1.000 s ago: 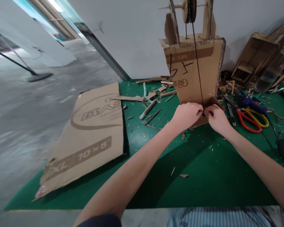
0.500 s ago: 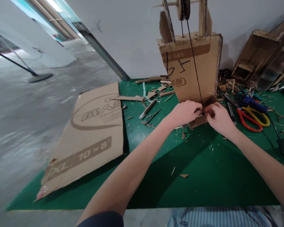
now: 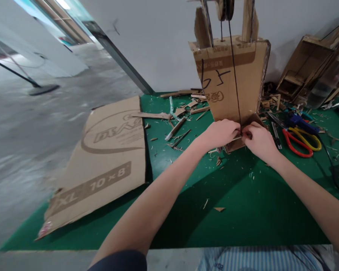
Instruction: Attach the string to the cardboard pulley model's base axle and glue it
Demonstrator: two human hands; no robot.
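Note:
A tall cardboard structure point(image 3: 227, 82) stands against the wall, with a cardboard pulley wheel point(image 3: 229, 9) at its top. From the wheel a dark string point(image 3: 235, 75) runs down the front to a small cardboard box point(image 3: 237, 144) at the base. My left hand point(image 3: 224, 133) pinches the string's lower end above the box. Right beside it, my right hand point(image 3: 257, 139) is closed with thumb and finger pressed together at the same string. The fingertips nearly meet, and they hide the exact spot they grip.
A large flat cardboard sheet point(image 3: 110, 154) lies left on the green table point(image 3: 214, 229). Red-and-yellow-handled scissors point(image 3: 299, 145), a blue glue gun point(image 3: 302, 122) and a pen point(image 3: 276, 134) lie right. Cardboard scraps point(image 3: 176, 130) litter the back. Another cardboard build point(image 3: 305, 67) leans at the far right.
The cardboard structure's top has tilted slightly to the right in view. Both hands stay at the string's lower end, with the fingers shifted slightly left and closer together.

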